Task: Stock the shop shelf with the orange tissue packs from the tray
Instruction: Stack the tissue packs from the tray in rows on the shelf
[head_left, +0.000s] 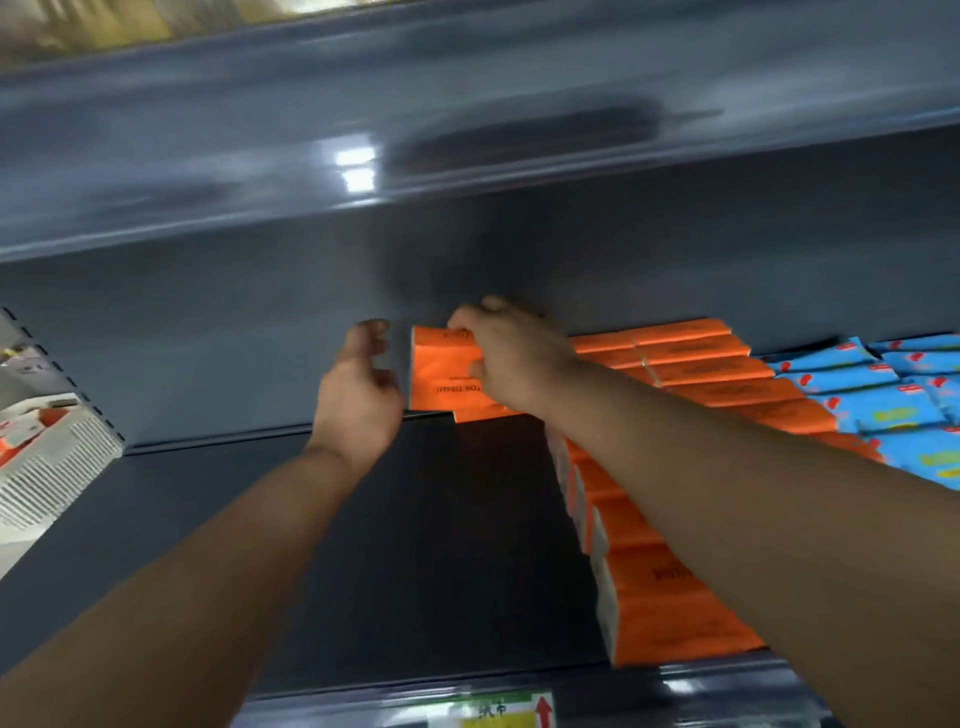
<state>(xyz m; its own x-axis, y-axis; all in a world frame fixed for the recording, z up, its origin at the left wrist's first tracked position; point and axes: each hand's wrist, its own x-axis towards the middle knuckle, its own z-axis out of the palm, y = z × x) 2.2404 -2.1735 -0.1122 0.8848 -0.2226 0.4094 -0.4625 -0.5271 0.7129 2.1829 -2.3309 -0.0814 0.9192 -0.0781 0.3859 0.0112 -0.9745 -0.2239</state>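
Right hand (509, 358): curled over the top edge of one orange tissue pack (439, 376), fingers behind it and thumb on the printed face.
Left hand (358, 389): loosely spread, fingers relaxed and holding nothing; just beside the pack's left edge, and it looks clear of it.
Held pack: standing at the back of the shelf (363, 545), close to the rear wall, at the left end of the orange stock.
Stocked orange packs (670, 597): a block running from the rear wall to the front lip, partly hidden under the right forearm.
Blue packs (893, 405): just right of the orange ones, touching them.
Tray (62, 457): white and slatted, at the far left edge, well apart from both hands; some orange shows inside (how many packs is too blurred to tell).
Step, as I judge it: seating this pack to start a fresh column, with the free hand ready to square it up.
Handling: likely light and soft – the filling gives under a squeeze and the glossy film may slip. Best taken across the two broad faces or over the top edge, not by a seam or corner of the wrap.
Risk: a standing pack with nothing on its left could tip into the bare stretch of shelf.
Progress: roughly the left half of the shelf is unfilled – plenty to go.
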